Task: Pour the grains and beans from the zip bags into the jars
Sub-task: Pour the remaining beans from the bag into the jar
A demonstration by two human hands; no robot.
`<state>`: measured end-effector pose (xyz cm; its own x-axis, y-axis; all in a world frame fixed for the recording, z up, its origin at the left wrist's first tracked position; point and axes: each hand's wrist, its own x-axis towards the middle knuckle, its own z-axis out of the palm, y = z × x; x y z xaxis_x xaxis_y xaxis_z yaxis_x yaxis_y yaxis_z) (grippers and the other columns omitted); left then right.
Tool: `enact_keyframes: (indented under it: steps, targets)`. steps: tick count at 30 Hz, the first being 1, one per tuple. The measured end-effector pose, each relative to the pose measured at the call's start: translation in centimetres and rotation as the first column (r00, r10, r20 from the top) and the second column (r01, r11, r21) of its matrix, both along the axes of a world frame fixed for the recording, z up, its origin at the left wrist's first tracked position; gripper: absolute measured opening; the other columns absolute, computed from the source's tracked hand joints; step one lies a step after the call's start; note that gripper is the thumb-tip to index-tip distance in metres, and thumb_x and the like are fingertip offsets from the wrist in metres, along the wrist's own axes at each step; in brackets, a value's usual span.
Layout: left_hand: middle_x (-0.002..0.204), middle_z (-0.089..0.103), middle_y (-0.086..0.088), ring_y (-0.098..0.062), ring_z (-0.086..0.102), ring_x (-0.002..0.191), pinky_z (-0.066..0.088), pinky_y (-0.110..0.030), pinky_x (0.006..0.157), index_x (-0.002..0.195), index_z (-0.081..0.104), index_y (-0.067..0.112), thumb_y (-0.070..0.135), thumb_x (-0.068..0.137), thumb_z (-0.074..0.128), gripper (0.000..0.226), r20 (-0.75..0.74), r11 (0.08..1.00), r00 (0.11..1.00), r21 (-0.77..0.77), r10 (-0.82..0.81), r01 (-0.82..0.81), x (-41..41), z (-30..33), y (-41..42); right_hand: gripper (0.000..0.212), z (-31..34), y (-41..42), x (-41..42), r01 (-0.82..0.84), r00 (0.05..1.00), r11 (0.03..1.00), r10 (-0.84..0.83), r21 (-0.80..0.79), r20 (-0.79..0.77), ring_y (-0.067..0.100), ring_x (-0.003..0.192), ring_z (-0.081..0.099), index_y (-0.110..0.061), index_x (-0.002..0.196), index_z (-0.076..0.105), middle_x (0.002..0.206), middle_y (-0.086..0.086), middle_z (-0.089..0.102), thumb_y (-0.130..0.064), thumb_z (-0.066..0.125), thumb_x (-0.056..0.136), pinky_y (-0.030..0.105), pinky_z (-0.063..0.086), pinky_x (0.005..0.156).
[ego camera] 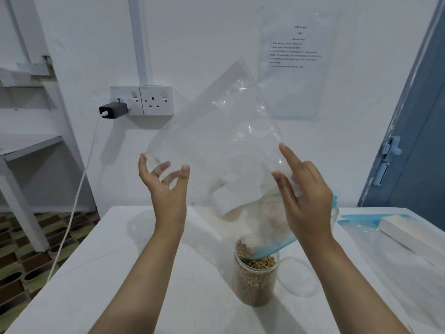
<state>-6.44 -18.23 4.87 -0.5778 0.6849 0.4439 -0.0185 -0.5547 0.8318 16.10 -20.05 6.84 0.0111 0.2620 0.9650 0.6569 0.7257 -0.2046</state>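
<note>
Up close, the left hand (166, 182) has its fingers (184, 173) curled loosely around the bottom corner of a large clear zip bag (216, 141), thumb and fingertips pinching the plastic. The right hand (305, 196) grips the bag lower down near its mouth, with the index finger pointing straight up along the film and the other fingers curled against it. Held this way, the bag is tipped upside down (its blue zip edge (272, 249) is at the bottom), and that edge rests inside the mouth of a clear jar (255, 278). The jar stands upright on the white counter (120, 273) and is nearly full of small round tan beans (252, 285). A few beans are in the bag's lower end, just above the jar. Just to the right of the jar lies a clear round lid (298, 276), flat on the counter. Further right lie another blue-edged zip bag (361, 222) and a white box (409, 235). On the wall behind are a double socket (149, 100) with a black charger (113, 109) and a printed sheet (295, 61).
</note>
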Motion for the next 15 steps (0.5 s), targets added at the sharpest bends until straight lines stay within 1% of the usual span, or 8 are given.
enact_keyframes:
  steps: [3,6,8,12,15]
  targets:
    - [0.136,0.044,0.008,0.0,0.059,0.108,0.048,-0.021,0.089,0.151,0.011,0.039,0.027,0.09,0.07,0.086,-0.022,1.0,1.0,0.016,0.013,-0.013,-0.08,-0.21,0.09,0.043,0.11,0.06,-0.12,0.007,1.0,1.0,-0.007,0.0,0.001,0.013,0.068,0.037,-0.005,0.139,0.054,0.07,0.009,0.046,-0.016,0.061,0.098,0.01,0.034,0.067]
    - [0.14,0.04,0.007,0.0,0.06,0.109,0.045,-0.017,0.087,0.151,0.011,0.038,0.024,0.09,0.07,0.086,-0.033,1.0,0.999,0.03,0.008,-0.007,-0.25,-0.45,0.14,0.042,0.21,0.16,-0.2,0.005,1.0,1.0,-0.005,-0.005,-0.005,0.012,0.067,0.037,-0.005,0.138,0.055,0.07,0.01,0.046,-0.015,0.062,0.098,0.007,0.034,0.068]
    - [0.142,0.04,0.006,-0.003,0.06,0.109,0.045,-0.016,0.086,0.151,0.012,0.037,0.02,0.091,0.07,0.085,-0.038,0.999,0.999,0.043,0.01,-0.009,-0.37,-0.51,0.14,0.041,0.15,0.13,-0.29,0.004,1.0,1.0,-0.004,-0.006,-0.012,0.011,0.066,0.036,-0.005,0.138,0.056,0.069,0.01,0.045,-0.015,0.06,0.098,0.006,0.033,0.068]
    - [0.138,0.041,0.001,-0.008,0.06,0.109,0.046,-0.005,0.078,0.149,0.016,0.032,0.013,0.091,0.069,0.081,-0.068,0.998,0.997,0.054,0.034,-0.03,-0.71,-0.43,0.33,0.041,0.0,-0.01,-0.46,0.007,1.0,1.0,-0.007,-0.006,-0.012,0.012,0.066,0.037,-0.002,0.137,0.057,0.07,0.01,0.045,-0.018,0.056,0.099,0.006,0.033,0.068]
    - [0.132,0.044,0.003,-0.005,0.059,0.106,0.045,-0.004,0.078,0.148,0.019,0.029,0.01,0.093,0.066,0.075,-0.092,0.998,0.995,0.059,0.031,-0.026,-0.98,-0.3,0.51,0.041,0.1,0.15,-0.37,0.012,1.0,1.0,-0.012,-0.022,-0.023,0.012,0.067,0.037,-0.003,0.138,0.057,0.07,0.01,0.045,-0.019,0.055,0.1,0.007,0.033,0.068]
